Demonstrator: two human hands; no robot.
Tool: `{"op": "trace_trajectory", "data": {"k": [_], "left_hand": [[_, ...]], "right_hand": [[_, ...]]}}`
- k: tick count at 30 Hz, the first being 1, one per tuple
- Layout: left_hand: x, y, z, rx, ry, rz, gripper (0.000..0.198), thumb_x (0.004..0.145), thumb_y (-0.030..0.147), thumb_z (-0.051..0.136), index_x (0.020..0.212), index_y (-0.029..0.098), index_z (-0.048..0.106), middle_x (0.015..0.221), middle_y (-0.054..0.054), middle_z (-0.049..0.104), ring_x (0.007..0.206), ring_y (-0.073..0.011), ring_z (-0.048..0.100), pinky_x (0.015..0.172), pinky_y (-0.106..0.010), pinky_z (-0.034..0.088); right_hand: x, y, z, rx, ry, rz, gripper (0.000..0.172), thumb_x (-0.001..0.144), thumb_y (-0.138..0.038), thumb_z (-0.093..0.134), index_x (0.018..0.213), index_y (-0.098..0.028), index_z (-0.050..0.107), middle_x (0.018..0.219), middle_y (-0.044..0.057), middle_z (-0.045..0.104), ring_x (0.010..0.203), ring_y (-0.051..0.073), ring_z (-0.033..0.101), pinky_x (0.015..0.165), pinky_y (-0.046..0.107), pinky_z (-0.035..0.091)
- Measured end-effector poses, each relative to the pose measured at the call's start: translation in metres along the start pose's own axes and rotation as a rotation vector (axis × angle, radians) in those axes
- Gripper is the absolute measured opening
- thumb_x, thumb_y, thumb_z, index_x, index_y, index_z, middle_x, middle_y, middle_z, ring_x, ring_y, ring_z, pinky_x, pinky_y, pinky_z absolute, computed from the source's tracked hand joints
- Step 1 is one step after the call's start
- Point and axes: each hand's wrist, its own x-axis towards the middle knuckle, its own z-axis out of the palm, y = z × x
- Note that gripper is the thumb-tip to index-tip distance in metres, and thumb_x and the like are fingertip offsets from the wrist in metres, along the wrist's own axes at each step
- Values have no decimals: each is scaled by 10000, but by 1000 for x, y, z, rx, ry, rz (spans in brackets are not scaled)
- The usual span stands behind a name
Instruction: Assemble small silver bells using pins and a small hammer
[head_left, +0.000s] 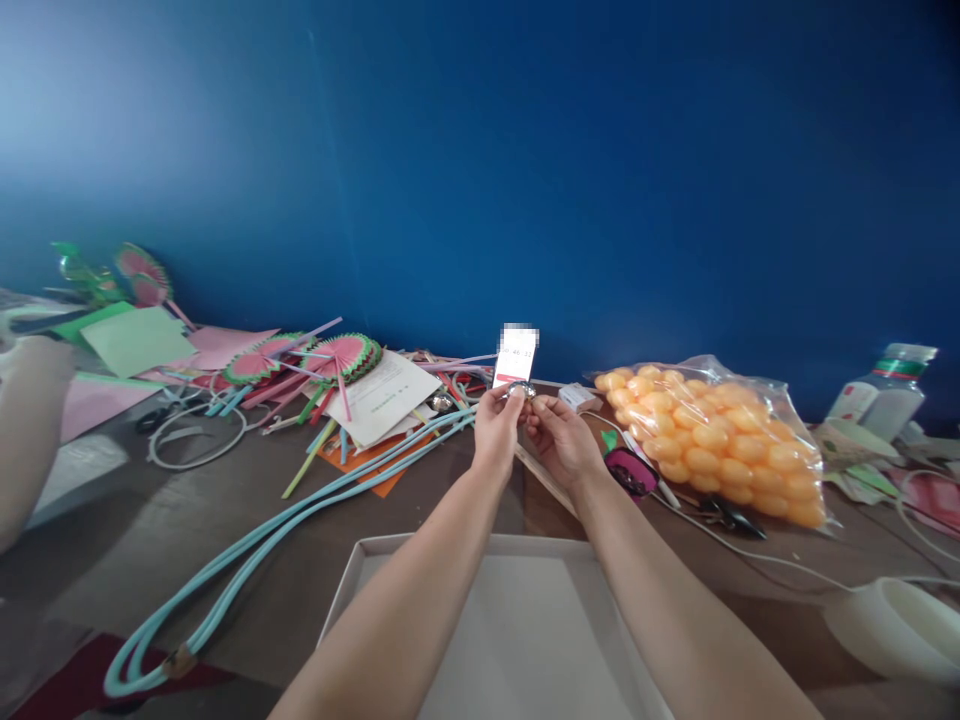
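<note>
Both my hands are raised close together near the middle of the view, just in front of a lit phone screen. A small shiny metallic piece sits between their fingertips. The thumb and fingers of my left hand pinch it from the left. My right hand has its fingers curled and touches the piece from the right. Light blue tubes run from beside my left hand down to the lower left. Beneath my forearms lies a pale shallow tray.
Paper fans, sheets and coloured strips crowd the left back. A bag of orange balls, a bottle and a white roll stand right. Another person's arm reaches in at far left. A blue wall rises behind.
</note>
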Motion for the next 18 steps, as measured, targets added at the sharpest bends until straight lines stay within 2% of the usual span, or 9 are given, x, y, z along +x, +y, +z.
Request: {"op": "trace_trajectory", "data": {"k": [18], "left_hand": [[-2,1,0,2,-13,41,434,660,420,786,928,151,576,819,-30,658,677,-102,614,659,-240,471]], "right_hand": [[1,4,3,13,47,-32,337,613,-250,860,827,-184,608,711,-34,655,577,44,574,557,132,508]]}}
